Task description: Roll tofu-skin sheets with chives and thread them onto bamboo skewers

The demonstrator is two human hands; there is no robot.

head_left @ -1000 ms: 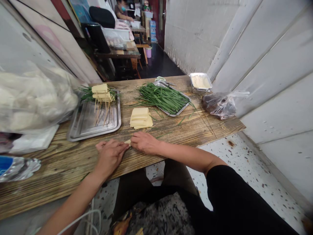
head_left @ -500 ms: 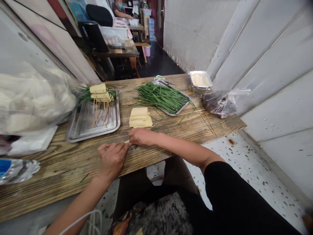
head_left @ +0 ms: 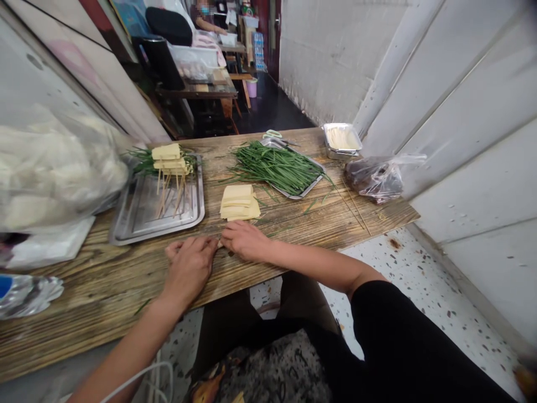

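Note:
Low over the wooden table, my left hand (head_left: 191,263) and my right hand (head_left: 245,240) almost meet, fingers curled and pressed down. A pale sliver (head_left: 219,244) shows between them; the rest of it is hidden under my fingers. Just beyond my right hand lies a stack of pale yellow tofu skin sheets (head_left: 239,202). Behind that, green chives (head_left: 283,168) are heaped on a metal tray (head_left: 321,168). To the left, several tofu skin rolls (head_left: 170,159) on wooden skewers (head_left: 168,193) rest on a larger metal tray (head_left: 126,224), with chives beside them.
Scissors with pale green handles (head_left: 272,134) lie behind the chives. At the right are a foil box (head_left: 342,140), a plastic bag with dark contents (head_left: 375,176) and loose skewers (head_left: 356,204). A big bulging bag (head_left: 54,173) stands left. A person (head_left: 205,19) works in the background.
Both hands stay close together at nearly the same spot. My fingers have shifted slightly over the pale piece, and the view has moved a little.

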